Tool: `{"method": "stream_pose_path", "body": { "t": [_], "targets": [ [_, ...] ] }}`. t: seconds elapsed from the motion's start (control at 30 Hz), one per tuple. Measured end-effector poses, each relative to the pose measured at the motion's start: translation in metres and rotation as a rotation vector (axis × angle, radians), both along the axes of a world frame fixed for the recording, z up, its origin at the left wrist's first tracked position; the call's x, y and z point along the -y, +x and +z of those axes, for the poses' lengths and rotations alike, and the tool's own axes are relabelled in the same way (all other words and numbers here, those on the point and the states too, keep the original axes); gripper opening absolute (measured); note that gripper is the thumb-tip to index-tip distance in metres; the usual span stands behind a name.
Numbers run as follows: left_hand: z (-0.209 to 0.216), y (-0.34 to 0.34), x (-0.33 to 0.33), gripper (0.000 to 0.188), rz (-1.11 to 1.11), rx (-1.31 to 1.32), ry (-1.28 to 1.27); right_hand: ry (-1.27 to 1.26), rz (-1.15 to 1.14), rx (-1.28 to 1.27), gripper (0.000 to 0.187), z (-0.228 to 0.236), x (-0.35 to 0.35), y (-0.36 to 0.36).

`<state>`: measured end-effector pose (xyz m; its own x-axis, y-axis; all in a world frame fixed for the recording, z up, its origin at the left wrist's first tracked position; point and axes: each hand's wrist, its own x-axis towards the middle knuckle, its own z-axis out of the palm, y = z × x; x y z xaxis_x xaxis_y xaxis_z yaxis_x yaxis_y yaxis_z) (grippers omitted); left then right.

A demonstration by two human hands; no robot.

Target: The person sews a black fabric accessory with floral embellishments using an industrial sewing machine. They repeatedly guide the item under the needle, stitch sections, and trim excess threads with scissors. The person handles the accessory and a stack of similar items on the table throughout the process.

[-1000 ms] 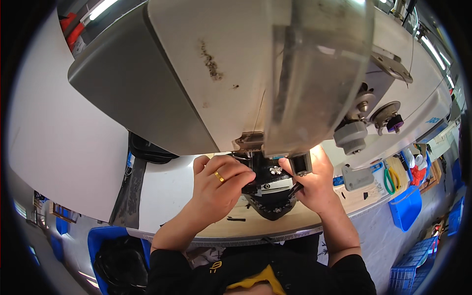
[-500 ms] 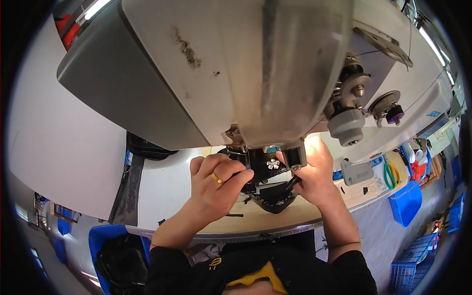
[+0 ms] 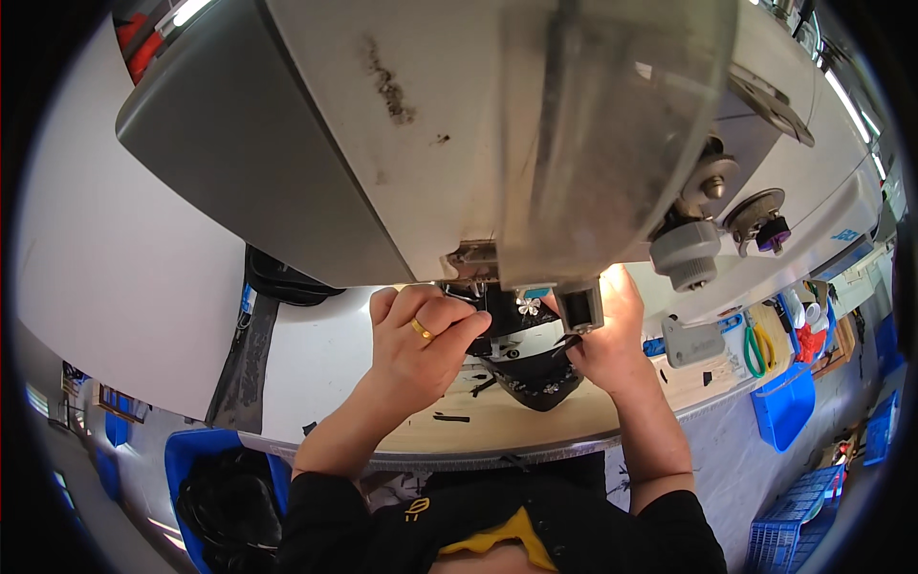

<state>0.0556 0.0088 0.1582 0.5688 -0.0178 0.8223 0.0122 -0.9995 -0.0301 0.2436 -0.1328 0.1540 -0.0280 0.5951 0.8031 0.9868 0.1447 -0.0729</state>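
Observation:
Below the head of a grey-white sewing machine point(image 3: 411, 143) lies a black fabric piece point(image 3: 537, 385) with silvery flower decorations. Its front part curves toward me. My left hand point(image 3: 421, 340), a gold ring on one finger, is closed with its fingertips at the left edge of the black piece beside the needle area. My right hand point(image 3: 617, 335) grips the right side of the piece; its fingers are partly hidden behind a metal bracket point(image 3: 579, 308) of the machine. A thin dark strip sticks out beside the right thumb. The needle point is too small to make out.
Black scraps point(image 3: 451, 417) lie on the wooden table edge. A black bag-like item point(image 3: 287, 279) sits at left. A blue bin point(image 3: 182, 478) with black material stands lower left. Green- and yellow-handled tools point(image 3: 755, 349), a blue tray point(image 3: 786, 407) and a blue crate point(image 3: 798, 526) are at right.
The black piece has shifted slightly away from me under the machine head, its large flower now partly covered. Both hands keep their hold. The view has moved a little.

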Motion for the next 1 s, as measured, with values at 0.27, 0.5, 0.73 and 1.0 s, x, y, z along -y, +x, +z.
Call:
{"method": "stream_pose_path", "body": {
  "t": [0.27, 0.5, 0.73, 1.0],
  "targets": [
    [-0.012, 0.003, 0.004, 0.035, 0.006, 0.1, 0.016, 0.018, -0.003, -0.045, 0.057, 0.0, -0.004, 0.002],
    [-0.013, 0.009, 0.001, 0.031, 0.06, 0.126, -0.018, 0.052, -0.02, -0.063, 0.046, -0.009, -0.013, 0.009],
    [-0.015, 0.012, 0.0, 0.027, 0.071, 0.142, -0.04, 0.074, -0.013, -0.102, 0.035, -0.012, -0.024, 0.015],
    [-0.012, 0.01, 0.001, 0.027, 0.068, 0.116, -0.018, 0.043, 0.043, -0.119, 0.023, -0.012, -0.027, 0.02]
  ]
}}
